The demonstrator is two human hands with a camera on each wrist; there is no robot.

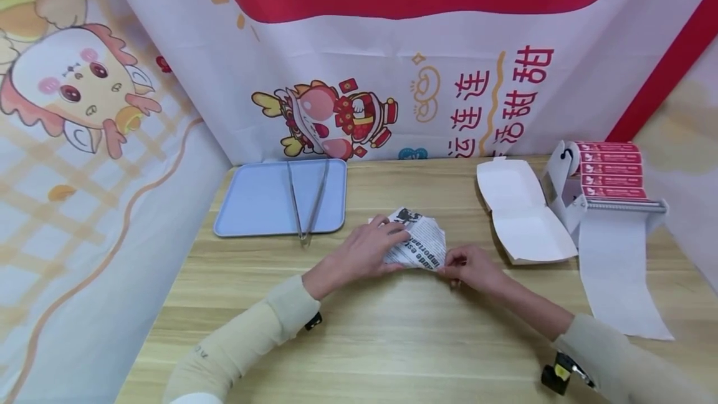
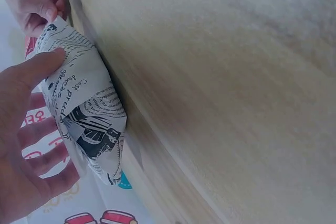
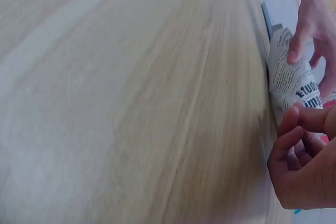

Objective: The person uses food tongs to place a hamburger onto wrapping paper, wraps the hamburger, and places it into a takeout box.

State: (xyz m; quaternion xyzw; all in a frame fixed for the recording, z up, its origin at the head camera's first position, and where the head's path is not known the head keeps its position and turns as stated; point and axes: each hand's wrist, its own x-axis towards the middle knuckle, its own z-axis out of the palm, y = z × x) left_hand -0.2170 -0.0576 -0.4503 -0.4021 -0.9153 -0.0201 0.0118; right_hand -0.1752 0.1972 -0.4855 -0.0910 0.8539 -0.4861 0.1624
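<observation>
A folded packet of newsprint-patterned wrapping paper (image 1: 424,243) lies on the wooden table in the head view; what it holds inside, if anything, is hidden. My left hand (image 1: 370,246) grips its left side, the thumb (image 2: 44,66) on the near face and the fingers spread along the far side. At the packet's right end, my right hand (image 1: 473,270) pinches a pointed corner of the paper between thumb and forefinger. The right wrist view shows this right hand (image 3: 307,158) with its other fingers curled in, close to the printed paper (image 3: 291,74).
A blue tray (image 1: 258,198) with metal tongs (image 1: 297,204) across it stands at the back left. To the right are an open white takeaway box (image 1: 530,229) and a label dispenser (image 1: 569,204) with red labels (image 1: 611,170) and a hanging white strip (image 1: 614,273). A printed cloth (image 1: 359,48) hangs behind.
</observation>
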